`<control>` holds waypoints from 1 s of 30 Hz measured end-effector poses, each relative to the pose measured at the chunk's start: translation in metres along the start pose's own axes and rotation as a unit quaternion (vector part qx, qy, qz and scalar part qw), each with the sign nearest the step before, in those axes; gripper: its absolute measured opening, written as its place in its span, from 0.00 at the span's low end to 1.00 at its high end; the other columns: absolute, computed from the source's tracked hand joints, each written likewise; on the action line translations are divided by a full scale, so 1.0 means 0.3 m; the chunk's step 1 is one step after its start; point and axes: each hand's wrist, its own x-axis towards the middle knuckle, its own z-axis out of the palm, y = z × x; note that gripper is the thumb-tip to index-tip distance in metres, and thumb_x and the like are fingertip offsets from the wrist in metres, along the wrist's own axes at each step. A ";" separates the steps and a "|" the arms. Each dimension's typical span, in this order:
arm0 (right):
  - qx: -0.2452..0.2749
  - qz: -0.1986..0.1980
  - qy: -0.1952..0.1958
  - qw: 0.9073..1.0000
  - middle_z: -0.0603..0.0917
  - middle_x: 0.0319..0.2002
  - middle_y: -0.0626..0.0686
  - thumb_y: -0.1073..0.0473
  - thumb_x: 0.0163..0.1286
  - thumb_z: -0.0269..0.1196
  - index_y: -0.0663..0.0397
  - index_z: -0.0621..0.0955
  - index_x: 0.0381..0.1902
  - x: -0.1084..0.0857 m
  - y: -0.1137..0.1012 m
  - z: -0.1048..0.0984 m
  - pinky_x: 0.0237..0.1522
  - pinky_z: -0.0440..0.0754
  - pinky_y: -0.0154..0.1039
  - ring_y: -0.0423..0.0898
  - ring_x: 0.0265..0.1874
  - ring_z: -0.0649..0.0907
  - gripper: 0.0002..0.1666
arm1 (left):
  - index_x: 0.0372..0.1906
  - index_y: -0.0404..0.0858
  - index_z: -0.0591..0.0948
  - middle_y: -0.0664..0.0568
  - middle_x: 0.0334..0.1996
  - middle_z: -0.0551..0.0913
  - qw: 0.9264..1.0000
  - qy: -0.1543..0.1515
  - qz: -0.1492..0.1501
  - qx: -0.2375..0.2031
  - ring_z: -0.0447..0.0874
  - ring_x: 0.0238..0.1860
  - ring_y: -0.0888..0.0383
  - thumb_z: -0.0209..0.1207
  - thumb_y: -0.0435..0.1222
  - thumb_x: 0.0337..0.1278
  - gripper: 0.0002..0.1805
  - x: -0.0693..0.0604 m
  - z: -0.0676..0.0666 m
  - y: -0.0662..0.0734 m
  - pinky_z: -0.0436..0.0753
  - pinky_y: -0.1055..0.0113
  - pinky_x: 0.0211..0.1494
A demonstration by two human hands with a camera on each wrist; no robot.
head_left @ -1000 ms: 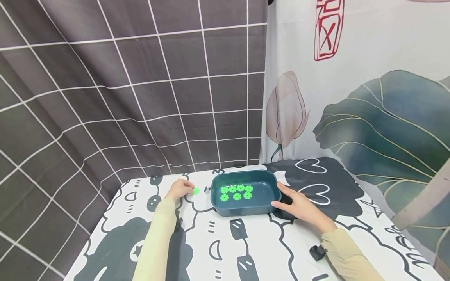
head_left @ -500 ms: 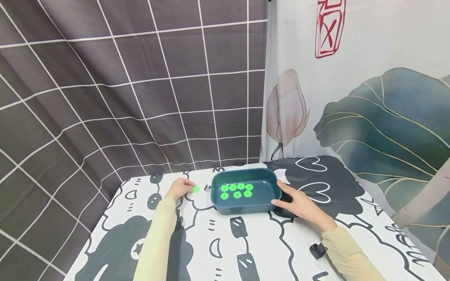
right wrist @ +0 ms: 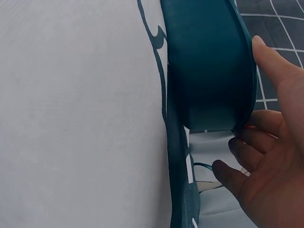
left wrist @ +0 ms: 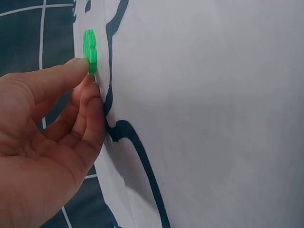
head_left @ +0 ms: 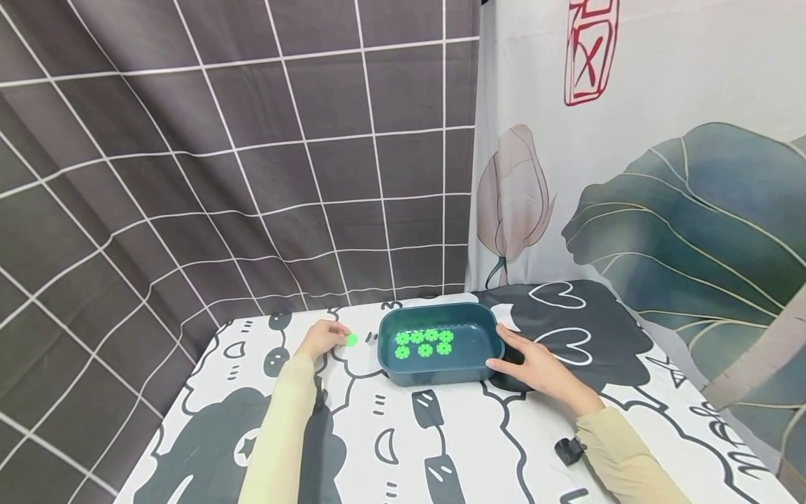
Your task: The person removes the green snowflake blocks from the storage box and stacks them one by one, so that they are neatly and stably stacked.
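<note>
In the head view my left hand (head_left: pixel 322 337) is over the cloth left of a dark teal plastic basin (head_left: pixel 434 378). Thumb and fingers pinch a bright green snowflake building disc (left wrist: pixel 90 50), seen edge-on and upright in the left wrist view. Whether it touches the cloth I cannot tell. At the basin's right end, my right hand (head_left: pixel 535 364) holds the wall, the thumb (right wrist: pixel 268 57) on the rim and the other fingers against the end. Several matching green discs (head_left: pixel 425 351) lie in two rows on the basin floor, toward its left side.
A white cloth with black cartoon prints (head_left: pixel 466 427) covers the table. A grey grid curtain (head_left: pixel 252 175) hangs behind and to the left, and a flower-printed curtain (head_left: pixel 661 210) at the right. A small black device (head_left: pixel 569 451) sits at the right wrist.
Hands, basin and discs keep their places on the table. Only the head view has shifted very slightly.
</note>
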 end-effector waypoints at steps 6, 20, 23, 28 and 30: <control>-0.002 -0.001 0.002 1.000 0.63 0.75 0.62 0.34 0.68 0.64 0.61 0.63 0.76 0.003 -0.002 -0.003 0.69 0.62 0.65 0.66 0.72 0.63 0.52 | 0.44 0.31 0.87 0.47 0.38 0.87 1.000 0.001 0.002 0.001 0.82 0.44 0.48 0.64 0.28 0.52 0.12 0.004 -0.007 -0.001 0.76 0.46 0.60; 0.008 -0.001 0.001 1.000 0.63 0.75 0.63 0.35 0.67 0.64 0.62 0.63 0.76 -0.001 -0.002 0.005 0.69 0.62 0.65 0.66 0.72 0.63 0.51 | 0.46 0.32 0.86 0.45 0.40 0.87 1.000 0.005 -0.005 -0.004 0.83 0.42 0.50 0.64 0.32 0.57 0.13 -0.002 -0.010 -0.014 0.80 0.52 0.54; 0.012 -0.002 0.000 1.000 0.63 0.75 0.63 0.35 0.68 0.64 0.61 0.63 0.76 -0.002 0.000 0.006 0.68 0.63 0.65 0.66 0.72 0.63 0.51 | 0.48 0.32 0.86 0.42 0.45 0.87 1.000 0.014 -0.001 -0.009 0.84 0.44 0.48 0.63 0.33 0.59 0.14 0.002 -0.021 -0.002 0.81 0.52 0.54; 0.013 0.001 -0.001 1.000 0.63 0.75 0.63 0.35 0.68 0.64 0.61 0.63 0.76 -0.004 0.000 0.002 0.68 0.63 0.66 0.66 0.72 0.63 0.51 | 0.50 0.29 0.84 0.38 0.48 0.86 0.999 0.030 0.021 -0.033 0.84 0.46 0.42 0.61 0.32 0.61 0.15 0.010 -0.050 0.061 0.81 0.51 0.53; 0.012 0.002 0.000 1.000 0.63 0.75 0.63 0.35 0.68 0.64 0.62 0.63 0.76 -0.005 -0.002 -0.001 0.68 0.63 0.66 0.66 0.72 0.63 0.52 | 0.51 0.28 0.84 0.39 0.48 0.86 0.998 0.030 0.033 -0.039 0.84 0.47 0.42 0.61 0.31 0.62 0.15 0.011 -0.060 0.092 0.81 0.50 0.54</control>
